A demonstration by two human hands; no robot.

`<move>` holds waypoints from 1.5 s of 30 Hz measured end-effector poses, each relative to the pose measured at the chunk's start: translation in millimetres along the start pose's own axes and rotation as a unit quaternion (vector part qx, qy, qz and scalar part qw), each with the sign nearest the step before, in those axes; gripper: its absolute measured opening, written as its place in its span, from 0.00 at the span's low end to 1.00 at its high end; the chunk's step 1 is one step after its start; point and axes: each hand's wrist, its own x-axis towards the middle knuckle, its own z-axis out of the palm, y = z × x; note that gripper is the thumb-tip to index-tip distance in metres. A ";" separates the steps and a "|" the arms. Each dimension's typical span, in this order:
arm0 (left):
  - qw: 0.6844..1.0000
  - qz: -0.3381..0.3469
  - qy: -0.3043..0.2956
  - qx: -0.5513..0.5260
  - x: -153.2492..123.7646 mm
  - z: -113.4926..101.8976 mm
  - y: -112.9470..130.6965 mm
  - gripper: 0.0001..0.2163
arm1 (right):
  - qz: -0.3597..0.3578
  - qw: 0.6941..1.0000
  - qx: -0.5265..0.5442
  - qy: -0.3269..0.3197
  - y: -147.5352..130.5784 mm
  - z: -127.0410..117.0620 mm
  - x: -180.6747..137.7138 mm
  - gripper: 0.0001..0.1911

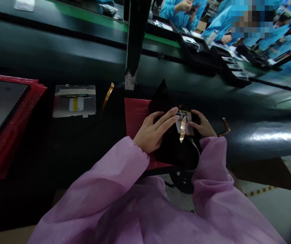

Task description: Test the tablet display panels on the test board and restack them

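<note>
Two bare hands at a small silvery panel (189, 130) with a copper-coloured ribbon (182, 130), above a black sheet (177, 154).
The left hand (154, 131) has two fingers straight, tips at the panel's left side, thumb hidden; the right hand (202, 125) has thumb and forefinger parted at its right side; whether either grips, I cannot tell. Red bubble wrap (137, 113) shows left of the sheet; a larger panel (89, 105) lies farther left.

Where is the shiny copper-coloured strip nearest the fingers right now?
In the head view, just right of centre, the copper-coloured strip lies between the left hand and the right hand, over a small pale part.
</note>
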 end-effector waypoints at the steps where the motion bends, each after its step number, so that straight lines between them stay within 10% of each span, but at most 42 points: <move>1: 1.000 -0.001 0.001 0.000 0.0 0.0 0.1 0.31 | 0.001 1.000 0.001 0.001 -0.2 0.1 -0.1 0.35; 45: 0.999 0.022 0.021 -0.015 1.2 -4.3 -0.3 0.36 | 0.015 0.999 -0.046 -0.020 1.1 2.8 1.6 0.31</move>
